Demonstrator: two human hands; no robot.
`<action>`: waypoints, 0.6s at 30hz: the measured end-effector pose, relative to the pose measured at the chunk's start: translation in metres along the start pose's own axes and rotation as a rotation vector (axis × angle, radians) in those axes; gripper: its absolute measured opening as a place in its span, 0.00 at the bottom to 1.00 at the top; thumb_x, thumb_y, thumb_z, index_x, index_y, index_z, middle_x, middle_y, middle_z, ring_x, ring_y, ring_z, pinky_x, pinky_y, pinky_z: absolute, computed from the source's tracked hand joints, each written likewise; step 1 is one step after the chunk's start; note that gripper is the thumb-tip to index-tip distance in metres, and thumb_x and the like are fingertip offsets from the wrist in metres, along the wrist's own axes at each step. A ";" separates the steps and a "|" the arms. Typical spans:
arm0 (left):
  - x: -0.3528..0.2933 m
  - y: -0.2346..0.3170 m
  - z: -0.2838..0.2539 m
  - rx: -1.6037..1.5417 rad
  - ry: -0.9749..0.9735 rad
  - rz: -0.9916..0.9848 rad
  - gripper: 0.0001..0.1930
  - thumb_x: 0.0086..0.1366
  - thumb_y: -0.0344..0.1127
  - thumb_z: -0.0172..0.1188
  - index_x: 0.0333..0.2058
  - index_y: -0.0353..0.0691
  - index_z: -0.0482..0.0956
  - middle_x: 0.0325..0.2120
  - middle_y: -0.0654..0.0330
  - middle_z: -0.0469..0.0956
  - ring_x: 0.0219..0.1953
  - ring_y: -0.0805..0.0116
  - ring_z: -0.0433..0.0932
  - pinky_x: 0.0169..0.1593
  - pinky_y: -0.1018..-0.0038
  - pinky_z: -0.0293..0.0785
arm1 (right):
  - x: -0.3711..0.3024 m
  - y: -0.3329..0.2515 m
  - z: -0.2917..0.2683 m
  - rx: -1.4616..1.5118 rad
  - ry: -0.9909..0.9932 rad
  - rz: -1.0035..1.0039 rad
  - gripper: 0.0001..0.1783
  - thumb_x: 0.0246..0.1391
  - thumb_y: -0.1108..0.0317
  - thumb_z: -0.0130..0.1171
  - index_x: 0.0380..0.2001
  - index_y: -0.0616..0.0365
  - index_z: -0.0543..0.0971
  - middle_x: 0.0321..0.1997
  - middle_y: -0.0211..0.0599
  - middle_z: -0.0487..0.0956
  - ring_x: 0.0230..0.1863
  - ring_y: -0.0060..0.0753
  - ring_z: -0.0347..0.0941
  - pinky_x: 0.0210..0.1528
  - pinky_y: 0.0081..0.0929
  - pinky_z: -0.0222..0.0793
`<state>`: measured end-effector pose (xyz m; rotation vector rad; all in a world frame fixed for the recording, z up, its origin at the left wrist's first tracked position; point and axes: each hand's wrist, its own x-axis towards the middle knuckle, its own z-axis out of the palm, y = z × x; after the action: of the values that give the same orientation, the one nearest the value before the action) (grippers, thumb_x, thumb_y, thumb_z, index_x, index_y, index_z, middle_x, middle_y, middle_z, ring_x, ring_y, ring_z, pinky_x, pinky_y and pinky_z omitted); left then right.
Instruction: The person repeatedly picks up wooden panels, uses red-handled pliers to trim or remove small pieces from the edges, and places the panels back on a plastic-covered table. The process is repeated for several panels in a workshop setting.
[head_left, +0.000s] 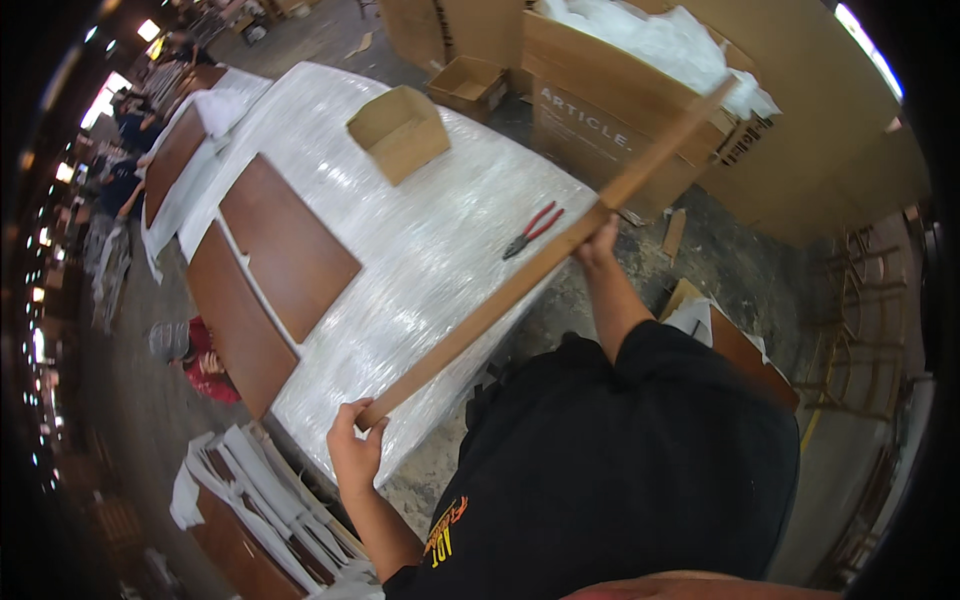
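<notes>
- In the head view, the left hand [354, 450] pinched one end of a long wooden strip [520, 285] between thumb and fingers, close to the near left corner of the bench [430, 250].
- The right hand [598, 248] gripped the strip farther along, by the near right corner.
- The strip slanted along the near edge and ran out past that corner, its far end in front of a large cardboard box [565, 125]; whether it touched the bench could not be told.
- Pliers [525, 236] with red handles lay just beside the strip, toward the right corner.
- A small open box [412, 155] sat near the far edge.
- Two brown panels [285, 240] lay side by side along the left edge, a co-worker in red [208, 380] next to them.
</notes>
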<state>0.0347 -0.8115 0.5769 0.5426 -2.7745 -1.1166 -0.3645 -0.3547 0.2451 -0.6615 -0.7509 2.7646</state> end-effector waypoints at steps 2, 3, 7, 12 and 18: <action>-0.011 -0.022 -0.007 0.260 0.085 -0.029 0.18 0.54 0.27 0.78 0.42 0.36 0.79 0.38 0.51 0.87 0.43 0.48 0.85 0.64 0.53 0.72 | -0.023 0.061 0.074 0.058 -0.031 0.328 0.43 0.68 0.26 0.40 0.64 0.52 0.73 0.62 0.42 0.79 0.61 0.51 0.78 0.66 0.54 0.74; -0.014 -0.027 -0.008 0.405 0.110 -0.058 0.18 0.55 0.29 0.78 0.41 0.36 0.78 0.37 0.50 0.86 0.44 0.46 0.85 0.68 0.48 0.69 | -0.034 0.087 0.103 0.015 -0.060 0.324 0.42 0.69 0.27 0.37 0.66 0.50 0.73 0.65 0.43 0.78 0.63 0.52 0.77 0.68 0.57 0.73; 0.013 -0.014 0.006 0.574 -0.010 -0.286 0.19 0.56 0.38 0.78 0.36 0.37 0.75 0.34 0.46 0.84 0.43 0.40 0.83 0.65 0.44 0.70 | -0.065 0.165 0.177 -0.045 -0.150 0.557 0.41 0.71 0.31 0.35 0.69 0.52 0.70 0.71 0.45 0.75 0.71 0.54 0.73 0.72 0.59 0.69; 0.103 0.053 0.066 0.409 0.082 -0.271 0.19 0.58 0.44 0.77 0.40 0.41 0.80 0.29 0.47 0.85 0.36 0.40 0.84 0.42 0.52 0.79 | -0.055 0.219 0.197 -0.121 -0.155 0.750 0.40 0.73 0.34 0.35 0.72 0.54 0.68 0.73 0.46 0.73 0.72 0.53 0.71 0.74 0.60 0.67; 0.172 0.082 0.108 0.420 0.071 -0.272 0.17 0.57 0.44 0.78 0.42 0.46 0.85 0.29 0.49 0.86 0.33 0.42 0.85 0.38 0.53 0.80 | 0.020 0.153 0.160 -1.736 -0.666 0.355 0.26 0.68 0.47 0.58 0.53 0.59 0.81 0.63 0.52 0.79 0.62 0.53 0.77 0.60 0.57 0.74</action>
<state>-0.1735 -0.7483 0.5484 1.0050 -2.9409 -0.5254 -0.4685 -0.5473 0.2813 0.0914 -3.3680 1.7536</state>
